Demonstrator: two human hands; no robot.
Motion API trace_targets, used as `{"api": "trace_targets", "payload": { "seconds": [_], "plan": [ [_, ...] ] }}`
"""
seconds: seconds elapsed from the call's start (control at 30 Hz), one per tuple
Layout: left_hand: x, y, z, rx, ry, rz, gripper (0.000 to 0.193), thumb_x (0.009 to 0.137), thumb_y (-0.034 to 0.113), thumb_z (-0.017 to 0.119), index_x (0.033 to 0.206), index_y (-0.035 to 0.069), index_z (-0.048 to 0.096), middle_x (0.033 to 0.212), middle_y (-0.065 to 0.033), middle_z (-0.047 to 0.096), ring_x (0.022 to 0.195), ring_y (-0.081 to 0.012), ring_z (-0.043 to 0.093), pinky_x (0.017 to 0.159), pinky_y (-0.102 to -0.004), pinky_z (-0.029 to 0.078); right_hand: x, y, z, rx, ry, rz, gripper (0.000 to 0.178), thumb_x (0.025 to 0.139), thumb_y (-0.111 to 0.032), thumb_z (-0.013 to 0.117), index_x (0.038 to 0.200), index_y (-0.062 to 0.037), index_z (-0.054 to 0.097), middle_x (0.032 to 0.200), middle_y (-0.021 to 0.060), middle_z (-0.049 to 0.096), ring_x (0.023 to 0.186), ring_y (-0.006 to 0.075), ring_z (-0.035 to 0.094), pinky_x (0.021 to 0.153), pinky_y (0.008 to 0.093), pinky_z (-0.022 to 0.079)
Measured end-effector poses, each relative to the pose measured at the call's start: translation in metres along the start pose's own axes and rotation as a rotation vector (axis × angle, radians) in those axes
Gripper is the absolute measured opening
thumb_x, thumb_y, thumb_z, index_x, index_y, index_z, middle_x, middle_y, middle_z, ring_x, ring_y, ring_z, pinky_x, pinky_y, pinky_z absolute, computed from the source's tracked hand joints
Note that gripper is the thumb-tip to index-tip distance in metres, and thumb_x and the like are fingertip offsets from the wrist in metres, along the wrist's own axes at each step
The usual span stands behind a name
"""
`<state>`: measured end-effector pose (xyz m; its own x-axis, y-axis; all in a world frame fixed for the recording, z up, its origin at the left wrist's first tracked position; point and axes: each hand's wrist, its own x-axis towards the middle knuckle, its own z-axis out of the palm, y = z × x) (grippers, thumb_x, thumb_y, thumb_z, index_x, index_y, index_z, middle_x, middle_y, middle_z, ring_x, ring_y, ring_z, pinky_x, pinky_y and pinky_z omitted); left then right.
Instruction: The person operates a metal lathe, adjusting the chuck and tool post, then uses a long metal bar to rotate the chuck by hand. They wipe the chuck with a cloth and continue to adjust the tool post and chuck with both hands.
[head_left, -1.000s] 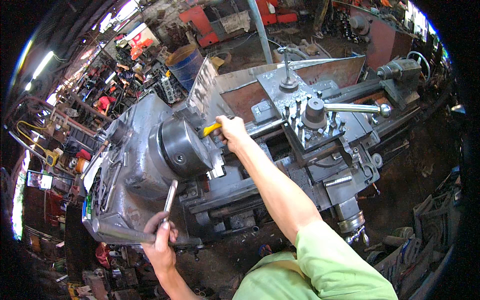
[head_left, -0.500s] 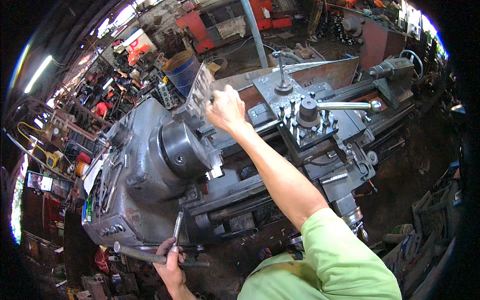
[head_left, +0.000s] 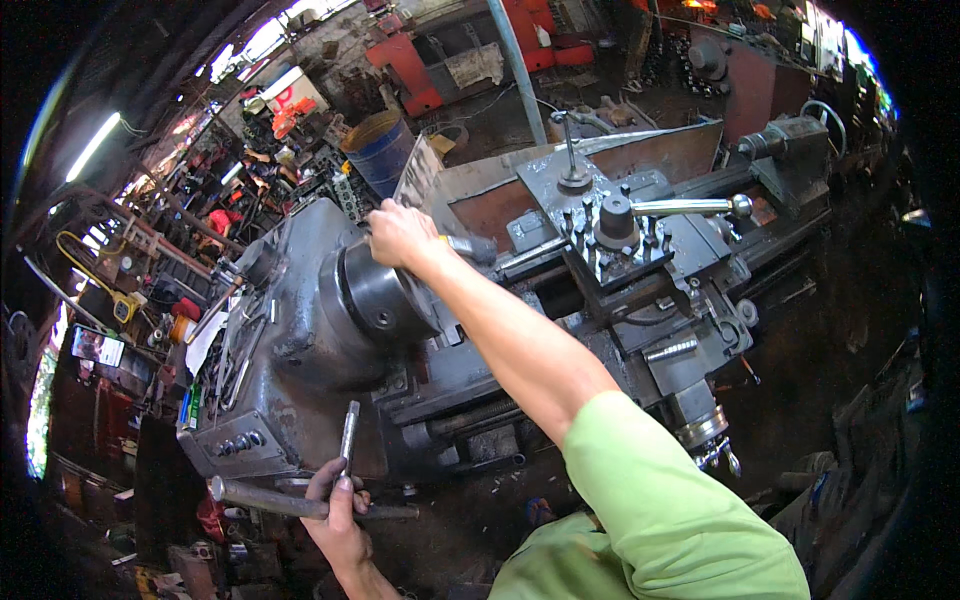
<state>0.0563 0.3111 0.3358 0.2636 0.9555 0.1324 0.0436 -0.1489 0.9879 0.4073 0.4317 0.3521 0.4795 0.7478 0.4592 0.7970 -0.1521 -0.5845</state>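
Observation:
My left hand, low in the picture, is closed around a T-shaped chuck key. Its thick bar lies crosswise while its bright stem points up, the thumb pressed along it. My right hand reaches far forward with curled fingers over the top edge of the dark round lathe chuck; the fingertips are partly hidden. Just right of this wrist a grey chuck jaw shows blurred. Left of the chuck bulges the grey lathe headstock.
Right of the chuck stands the tool post with its long handle, ringed by upright bolts. Farther right sits the tailstock. Loose tools lie on the headstock. A blue drum stands behind, near a grey post.
My right hand has drawn back left from beside the upright plate onto the chuck's top. The chuck jaws show in different places, so the chuck appears turned. My left hand keeps its hold.

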Motion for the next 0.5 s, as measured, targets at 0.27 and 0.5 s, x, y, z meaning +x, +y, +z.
{"api": "trace_targets", "payload": {
  "seconds": [0.27, 0.5],
  "plan": [
    [0.052, 0.013, 0.063, -0.050, -0.194, 0.047, 0.032, 0.085, -0.002, 0.058, 0.117, -0.006, 0.059, 0.081, -0.0070, 0.058, 0.057, -0.0094, 0.049, 0.058, -0.0251, 0.046, -0.130, 0.023, -0.012, 0.173, 0.327, -0.008, 0.041, 0.088, -0.036, 0.065, 0.112, -0.0024, 0.061, 0.116, 0.0168, 0.057, 0.100, 0.0401, 0.060, 0.086, 0.0466, 0.049],
    [0.108, 0.014, 0.134, 0.366, -0.266, 0.349, 0.024, 0.085, 0.000, 0.058, 0.107, -0.001, 0.067, 0.073, -0.0017, 0.059, 0.061, -0.0100, 0.053, 0.059, -0.0260, 0.043, -0.206, 0.062, -0.046, 0.392, 0.062, 0.327, 0.040, 0.091, -0.042, 0.063, 0.093, -0.0022, 0.068, 0.087, 0.0168, 0.065, 0.083, 0.0386, 0.063, 0.073, 0.0453, 0.051]
  ]
}}
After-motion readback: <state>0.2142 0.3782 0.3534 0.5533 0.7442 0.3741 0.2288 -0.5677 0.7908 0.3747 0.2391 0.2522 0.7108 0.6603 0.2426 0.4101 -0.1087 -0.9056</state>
